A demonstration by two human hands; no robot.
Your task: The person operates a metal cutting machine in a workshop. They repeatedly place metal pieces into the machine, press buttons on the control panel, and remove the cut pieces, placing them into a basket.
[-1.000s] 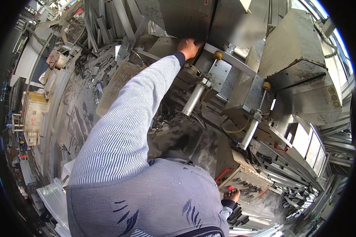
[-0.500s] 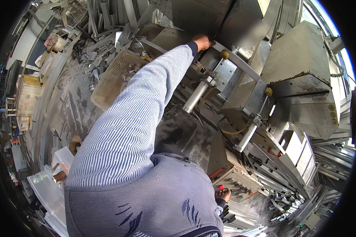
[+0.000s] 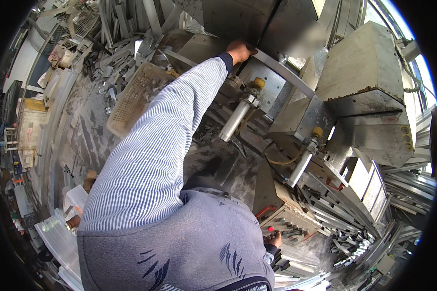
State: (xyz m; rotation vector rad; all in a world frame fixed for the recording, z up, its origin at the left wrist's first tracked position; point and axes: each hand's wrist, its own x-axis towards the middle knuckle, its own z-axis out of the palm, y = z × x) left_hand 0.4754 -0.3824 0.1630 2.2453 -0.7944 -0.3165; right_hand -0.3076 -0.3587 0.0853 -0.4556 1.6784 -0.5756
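My left hand, at the end of a striped sleeve, is closed on the near end of a flat silver metal bar. The bar runs right across the machine's bed, beside the sheet-metal housings. Two air-cylinder clamps, a left one and a right one, point at the bar; their yellow tips are drawn back, apart from it. Low on the right, my right hand is at the control panel, its fingers curled beside the black knobs and a red button. What they grip, if anything, is hidden.
A beige plastic basket with metal offcuts stands left of the machine, near a heap of offcuts. A big metal housing rises at the right. Long metal profiles lie stacked at the right. A fan stands far left.
Both clamps' yellow tips have pulled back from the bar toward their cylinders. My left hand still holds the bar; my right hand's fingers look more curled at the panel.
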